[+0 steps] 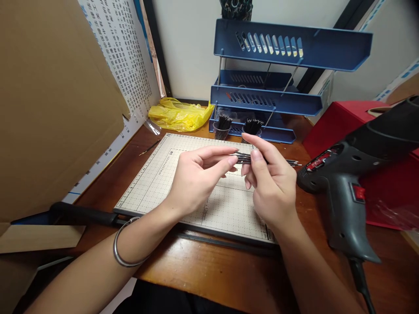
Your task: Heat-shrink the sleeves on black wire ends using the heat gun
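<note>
A bundle of short, thin black wires (244, 158) with shiny metal ends is held level above a gridded paper trimmer (225, 213). My left hand (193, 181) pinches the bundle's left end between thumb and fingertips. My right hand (275, 187) grips the other side, thumb on top and index finger raised, and the bare tips stick out to its right. The fingers cover the bundle's middle. Behind the hands stand two clear cups, the left cup (221, 132) and the right cup (245, 131), both packed with upright black wires.
A grey heat gun (347, 200) with a red switch stands at the right, before a red box (340, 117). A blue tiered tray rack (262, 96) and a yellow plastic bag (181, 114) are at the back. Cardboard (55, 100) walls the left; a loose wire (149, 147) lies near it.
</note>
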